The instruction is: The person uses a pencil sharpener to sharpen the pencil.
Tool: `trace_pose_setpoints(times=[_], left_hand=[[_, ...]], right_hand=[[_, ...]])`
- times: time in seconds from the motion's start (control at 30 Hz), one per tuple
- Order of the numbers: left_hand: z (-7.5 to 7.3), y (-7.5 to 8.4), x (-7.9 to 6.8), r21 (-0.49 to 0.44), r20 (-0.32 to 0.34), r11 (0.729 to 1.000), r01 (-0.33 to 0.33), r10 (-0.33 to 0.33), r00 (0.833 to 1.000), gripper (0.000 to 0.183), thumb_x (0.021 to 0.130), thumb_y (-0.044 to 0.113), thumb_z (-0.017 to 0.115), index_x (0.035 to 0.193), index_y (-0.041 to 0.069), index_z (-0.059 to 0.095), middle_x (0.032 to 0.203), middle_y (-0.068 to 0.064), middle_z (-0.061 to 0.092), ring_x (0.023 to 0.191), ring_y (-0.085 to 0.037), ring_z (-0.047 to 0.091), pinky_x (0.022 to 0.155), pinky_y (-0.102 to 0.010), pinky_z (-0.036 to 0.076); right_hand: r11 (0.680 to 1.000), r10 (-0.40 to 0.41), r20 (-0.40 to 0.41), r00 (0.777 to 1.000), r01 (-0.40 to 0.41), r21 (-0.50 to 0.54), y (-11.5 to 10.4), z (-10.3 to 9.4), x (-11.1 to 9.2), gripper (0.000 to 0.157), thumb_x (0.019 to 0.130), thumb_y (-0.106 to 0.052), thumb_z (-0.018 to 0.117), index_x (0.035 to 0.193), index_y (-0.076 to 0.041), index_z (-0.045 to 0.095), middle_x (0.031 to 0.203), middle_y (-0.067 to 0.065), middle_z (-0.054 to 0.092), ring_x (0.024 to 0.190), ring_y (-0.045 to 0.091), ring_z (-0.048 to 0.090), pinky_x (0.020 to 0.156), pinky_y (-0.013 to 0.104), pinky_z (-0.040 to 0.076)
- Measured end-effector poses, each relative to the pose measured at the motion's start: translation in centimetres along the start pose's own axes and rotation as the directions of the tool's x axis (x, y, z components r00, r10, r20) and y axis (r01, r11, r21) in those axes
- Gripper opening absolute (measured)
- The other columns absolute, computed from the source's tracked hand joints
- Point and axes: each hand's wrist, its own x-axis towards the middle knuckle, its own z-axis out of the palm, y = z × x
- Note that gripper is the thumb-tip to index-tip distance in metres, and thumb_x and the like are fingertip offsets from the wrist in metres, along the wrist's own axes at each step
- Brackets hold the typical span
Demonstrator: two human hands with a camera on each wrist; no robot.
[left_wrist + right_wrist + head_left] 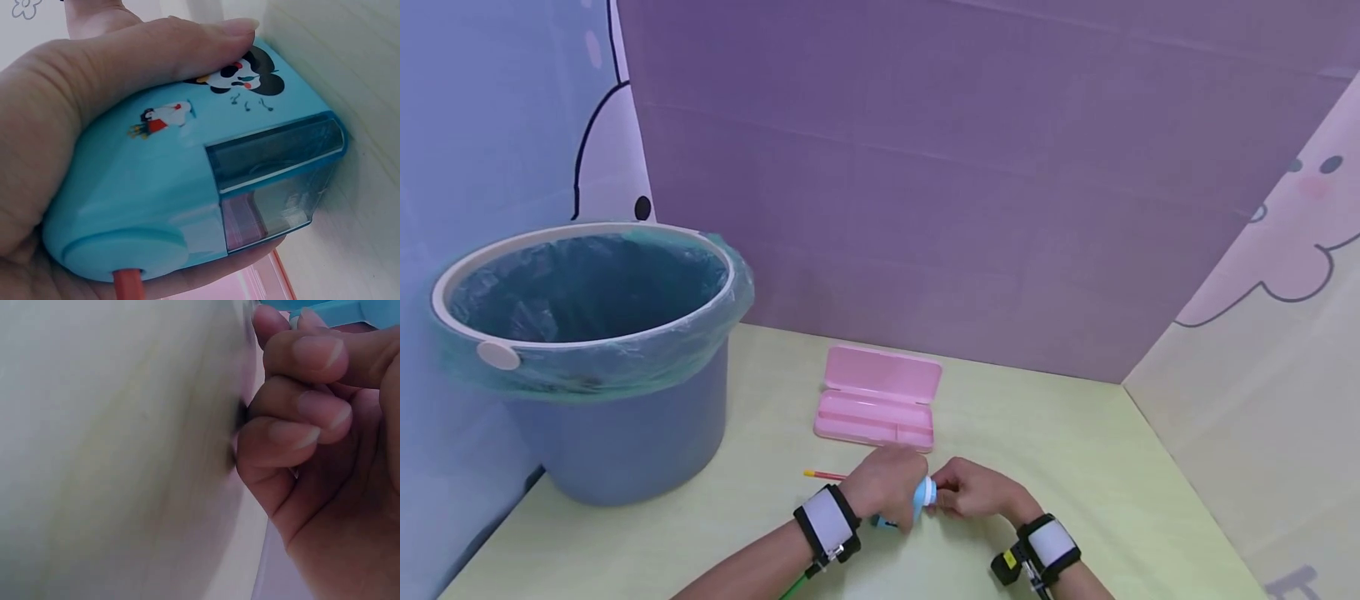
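Observation:
My left hand grips a light blue pencil sharpener decorated with cartoon figures, its thumb lying over the top. A clear shavings drawer forms one end of it. From the hole in its round front a red pencil sticks out; in the head view the pencil shows a yellow end, pointing left. At the sharpener's white right end, my right hand has its fingers curled, pinching the crank handle, which the fingers mostly hide. The right wrist view shows those curled fingers close above the table.
Just behind the hands lies a pink pencil case, its lid raised and its compartments bare. A big blue-grey bin lined with a green bag stands at the left. The pale yellow tabletop meets a purple backdrop behind.

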Motion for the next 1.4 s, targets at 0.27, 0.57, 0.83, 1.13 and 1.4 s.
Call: trace_pose_setpoints(times=[0.27, 0.57, 0.83, 1.13, 1.4], left_hand=[[0.4, -0.1, 0.0, -0.002, -0.011, 1.0, -0.007, 0.007, 1.0, 0.038, 0.055, 0.027, 0.091, 0.065, 0.017, 0.056, 0.06, 0.009, 0.049, 0.054, -0.01, 0.047, 0.049, -0.021, 0.037], [0.2, 0.0, -0.1, 0.0, -0.023, 1.0, 0.004, -0.004, 1.0, 0.039, 0.054, 0.028, 0.092, 0.064, 0.017, 0.055, 0.06, 0.009, 0.048, 0.056, -0.01, 0.046, 0.051, -0.022, 0.037], [0.2, 0.0, 0.1, -0.017, -0.009, 1.0, 0.022, -0.022, 1.0, 0.04, 0.054, 0.027, 0.092, 0.067, 0.016, 0.056, 0.062, 0.007, 0.048, 0.057, -0.011, 0.047, 0.051, -0.022, 0.037], [0.1, 0.0, 0.3, -0.008, 0.0, 0.999, 0.047, -0.047, 0.999, 0.039, 0.054, 0.027, 0.093, 0.065, 0.016, 0.057, 0.06, 0.007, 0.044, 0.056, -0.012, 0.045, 0.052, -0.023, 0.035], [0.2, 0.3, 0.1, -0.012, 0.014, 0.998, 0.053, -0.053, 0.998, 0.04, 0.055, 0.027, 0.093, 0.064, 0.016, 0.056, 0.06, 0.007, 0.045, 0.056, -0.012, 0.044, 0.053, -0.023, 0.035]], right_hand=[[0.999, 0.026, 0.037, 0.999, -0.025, -0.025, -0.6, 0.6, -0.2, 0.023, 0.098, -0.011, 0.055, 0.081, -0.004, 0.069, 0.054, -0.012, 0.044, 0.044, -0.001, 0.033, 0.044, 0.015, 0.027], [0.998, 0.059, 0.066, 0.996, -0.059, 0.002, -1.4, 1.0, -0.6, 0.025, 0.099, -0.015, 0.056, 0.08, -0.003, 0.068, 0.052, -0.011, 0.043, 0.042, 0.0, 0.034, 0.042, 0.016, 0.028], [0.999, 0.029, 0.073, 0.997, -0.027, -0.022, -1.8, 1.2, -1.0, 0.025, 0.099, -0.016, 0.056, 0.081, -0.004, 0.068, 0.052, -0.013, 0.043, 0.043, -0.001, 0.035, 0.042, 0.015, 0.029], [1.0, 0.008, 0.085, 0.996, -0.006, -0.031, -2.4, 1.4, -1.6, 0.026, 0.1, -0.019, 0.055, 0.082, -0.006, 0.068, 0.055, -0.014, 0.046, 0.044, -0.001, 0.037, 0.043, 0.015, 0.031], [0.999, -0.011, 0.101, 0.995, 0.015, -0.034, -2.9, 1.5, -2.3, 0.028, 0.1, -0.017, 0.053, 0.077, -0.006, 0.064, 0.054, -0.013, 0.043, 0.044, -0.001, 0.036, 0.045, 0.015, 0.029]])
